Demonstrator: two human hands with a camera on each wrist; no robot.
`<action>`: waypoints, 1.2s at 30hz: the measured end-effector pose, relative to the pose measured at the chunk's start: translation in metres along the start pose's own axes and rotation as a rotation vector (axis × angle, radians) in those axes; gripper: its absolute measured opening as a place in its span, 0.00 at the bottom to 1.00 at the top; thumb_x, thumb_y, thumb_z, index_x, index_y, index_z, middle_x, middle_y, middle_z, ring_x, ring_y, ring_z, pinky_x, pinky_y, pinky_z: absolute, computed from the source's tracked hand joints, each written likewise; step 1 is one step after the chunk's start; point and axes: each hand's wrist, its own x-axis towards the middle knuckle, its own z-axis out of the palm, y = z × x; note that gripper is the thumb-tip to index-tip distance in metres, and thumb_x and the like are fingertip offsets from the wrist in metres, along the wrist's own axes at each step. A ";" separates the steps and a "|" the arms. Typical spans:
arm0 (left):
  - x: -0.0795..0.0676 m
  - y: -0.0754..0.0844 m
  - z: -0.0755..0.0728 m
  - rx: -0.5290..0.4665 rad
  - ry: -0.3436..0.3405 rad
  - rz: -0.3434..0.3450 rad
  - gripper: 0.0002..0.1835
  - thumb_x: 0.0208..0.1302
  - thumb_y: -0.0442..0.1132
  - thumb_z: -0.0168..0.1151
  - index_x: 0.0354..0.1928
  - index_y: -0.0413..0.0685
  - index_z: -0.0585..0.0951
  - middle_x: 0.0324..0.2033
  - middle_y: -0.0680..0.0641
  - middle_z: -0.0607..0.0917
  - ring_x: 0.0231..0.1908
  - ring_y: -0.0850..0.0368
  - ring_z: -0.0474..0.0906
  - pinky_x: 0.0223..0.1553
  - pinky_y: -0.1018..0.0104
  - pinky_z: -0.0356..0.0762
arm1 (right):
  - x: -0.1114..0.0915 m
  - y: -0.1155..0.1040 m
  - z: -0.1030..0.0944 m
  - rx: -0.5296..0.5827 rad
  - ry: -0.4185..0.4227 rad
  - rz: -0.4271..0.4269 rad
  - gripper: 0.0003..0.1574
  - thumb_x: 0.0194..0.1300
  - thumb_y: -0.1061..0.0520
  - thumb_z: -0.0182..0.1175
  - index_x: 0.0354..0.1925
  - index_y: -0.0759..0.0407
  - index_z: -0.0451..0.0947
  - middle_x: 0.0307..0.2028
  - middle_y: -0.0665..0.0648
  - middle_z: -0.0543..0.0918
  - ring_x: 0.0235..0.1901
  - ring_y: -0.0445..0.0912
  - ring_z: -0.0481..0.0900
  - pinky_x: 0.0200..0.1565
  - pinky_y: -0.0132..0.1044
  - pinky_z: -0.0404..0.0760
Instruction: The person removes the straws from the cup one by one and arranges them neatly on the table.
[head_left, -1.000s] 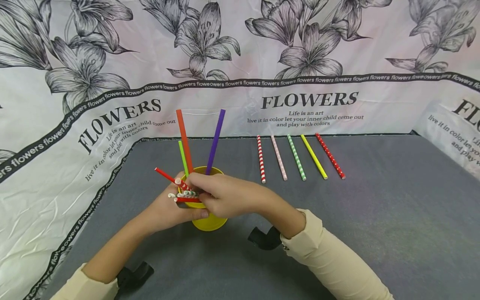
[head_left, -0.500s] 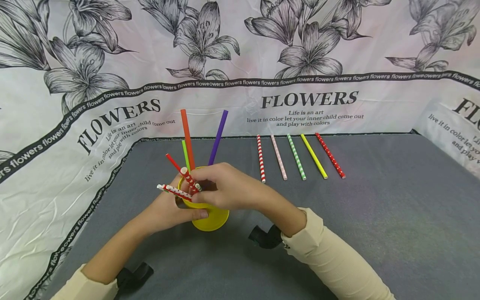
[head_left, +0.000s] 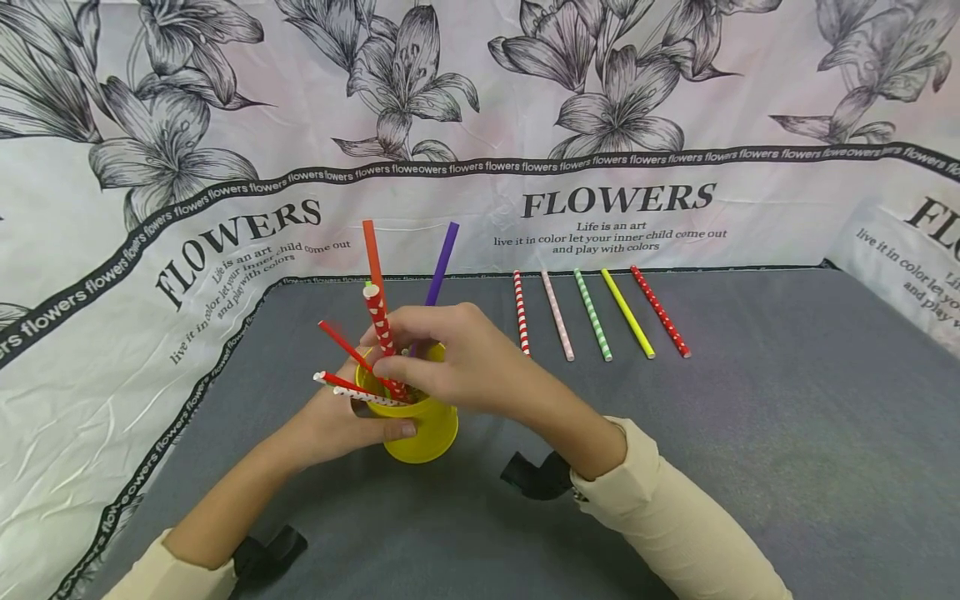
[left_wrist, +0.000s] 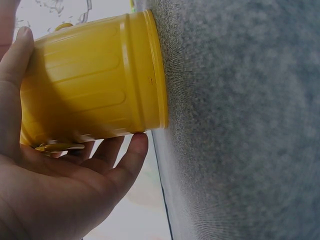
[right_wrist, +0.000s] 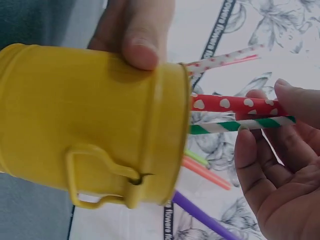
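Note:
My left hand (head_left: 337,421) holds a yellow metal pail (left_wrist: 85,75) from its left side, thumb near the rim and fingers round the far side. A wire handle (right_wrist: 75,175) shows in the right wrist view. Over the pail's mouth my right hand (head_left: 457,358) pinches a red paper straw with white hearts (right_wrist: 225,104), which stands steeply out of the pail. A green-and-white striped straw (right_wrist: 225,126) runs beside it between thumb and fingers. A plain red straw (head_left: 341,342) and a white dotted straw (head_left: 367,395) lean out over the left rim.
An orange straw (head_left: 372,258) and a purple straw (head_left: 443,262) rise from the pail's back. On the grey tabletop (head_left: 750,433), a spaced row of several straws, including a yellow straw (head_left: 628,313), lies to the right. A flower-printed cloth (head_left: 450,108) hangs behind.
My right hand has risen slightly, and the heart straw has gone from tilted low over the rim to nearly upright. The bunched straw ends have spread apart. The left hand stays on the pail.

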 end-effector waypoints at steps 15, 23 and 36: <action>-0.007 0.003 0.001 0.061 0.054 -0.216 0.42 0.55 0.43 0.77 0.68 0.53 0.64 0.57 0.49 0.80 0.55 0.50 0.77 0.54 0.53 0.78 | -0.001 -0.014 -0.014 0.094 0.066 0.015 0.12 0.73 0.67 0.54 0.53 0.63 0.68 0.38 0.56 0.83 0.38 0.44 0.83 0.38 0.38 0.86; -0.008 0.004 0.000 0.086 0.048 -0.227 0.42 0.56 0.45 0.77 0.69 0.53 0.64 0.58 0.46 0.79 0.54 0.50 0.77 0.54 0.52 0.78 | -0.001 -0.014 -0.019 0.092 0.088 -0.036 0.27 0.65 0.78 0.57 0.60 0.68 0.68 0.42 0.60 0.82 0.44 0.46 0.83 0.49 0.38 0.82; -0.008 0.004 0.001 0.097 0.048 -0.236 0.44 0.56 0.46 0.77 0.70 0.55 0.62 0.57 0.49 0.80 0.55 0.50 0.77 0.54 0.51 0.78 | -0.005 -0.019 -0.026 0.061 0.229 0.010 0.28 0.66 0.68 0.64 0.64 0.66 0.74 0.40 0.55 0.87 0.31 0.42 0.85 0.34 0.40 0.85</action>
